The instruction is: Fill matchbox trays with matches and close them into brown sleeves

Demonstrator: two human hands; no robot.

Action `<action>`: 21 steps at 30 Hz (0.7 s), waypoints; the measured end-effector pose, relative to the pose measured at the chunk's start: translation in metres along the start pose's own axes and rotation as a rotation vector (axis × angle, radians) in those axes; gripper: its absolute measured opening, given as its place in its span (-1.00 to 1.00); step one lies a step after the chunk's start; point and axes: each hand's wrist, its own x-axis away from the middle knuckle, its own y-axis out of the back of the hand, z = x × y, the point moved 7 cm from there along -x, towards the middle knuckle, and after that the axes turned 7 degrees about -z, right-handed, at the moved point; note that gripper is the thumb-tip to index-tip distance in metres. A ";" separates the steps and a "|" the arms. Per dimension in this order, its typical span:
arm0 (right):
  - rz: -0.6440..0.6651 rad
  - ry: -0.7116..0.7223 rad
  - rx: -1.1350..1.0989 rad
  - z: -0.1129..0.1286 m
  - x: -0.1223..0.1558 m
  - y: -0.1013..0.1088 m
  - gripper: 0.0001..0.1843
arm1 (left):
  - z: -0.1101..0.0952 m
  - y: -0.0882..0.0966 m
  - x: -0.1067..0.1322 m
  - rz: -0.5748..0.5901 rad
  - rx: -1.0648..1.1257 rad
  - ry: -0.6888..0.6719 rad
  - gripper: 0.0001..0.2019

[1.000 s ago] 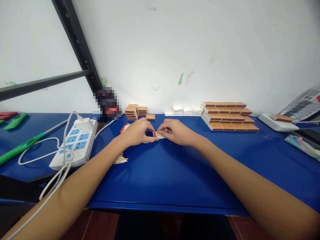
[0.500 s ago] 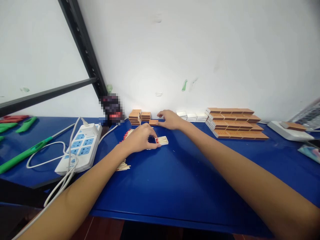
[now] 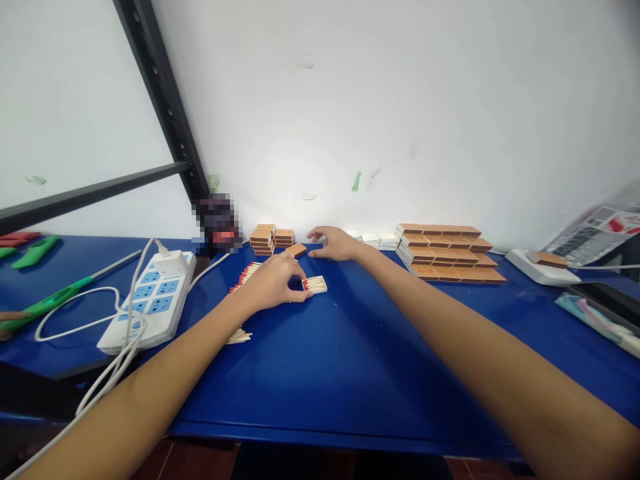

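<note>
My left hand [image 3: 277, 281] has its thumb and fingers closed around the left end of a small white matchbox tray [image 3: 316, 287], which holds several red-tipped matches. My right hand [image 3: 334, 244] is open, fingers apart and curved, with nothing seen between them. Just left of its fingertips, an orange matchbox sleeve [image 3: 297, 250] lies turned at an angle, close but seemingly apart. Partly hidden by my left hand and forearm is a pile of loose matches [image 3: 247, 272]. More matches [image 3: 239, 337] show below that forearm.
Short stacks of orange matchbox sleeves [image 3: 263, 239] stand by the wall. White trays [image 3: 380, 240] and a stepped stack of matchboxes [image 3: 445, 257] are to the right. A power strip [image 3: 150, 300] with cables lies left. Another person's hand [image 3: 11, 319] touches a green-handled tool [image 3: 55, 300].
My right hand has come away from the orange sleeve, which is now turned askew. My left hand still holds the tray. The view has shifted slightly right, and another person's hand has appeared at far left.
</note>
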 end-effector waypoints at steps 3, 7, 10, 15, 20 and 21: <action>0.070 0.042 -0.021 0.014 -0.020 -0.017 -0.43 | -0.003 0.000 0.000 0.018 -0.019 0.012 -0.79; 0.120 0.065 -0.017 0.019 -0.034 -0.028 -0.61 | -0.008 0.000 0.001 0.027 -0.002 0.011 -0.76; 0.113 0.048 -0.003 0.013 -0.026 -0.018 -0.61 | -0.010 -0.001 0.001 0.040 -0.003 0.001 -0.75; -0.038 -0.024 0.016 -0.007 0.033 0.034 -0.58 | -0.004 0.003 0.001 -0.034 -0.037 0.031 -0.75; -0.035 -0.086 -0.085 -0.010 0.110 0.049 -0.52 | 0.004 0.012 -0.001 -0.132 -0.089 0.121 -0.67; -0.056 -0.114 -0.132 -0.010 0.119 0.048 -0.51 | 0.005 0.012 -0.001 -0.135 -0.096 0.139 -0.64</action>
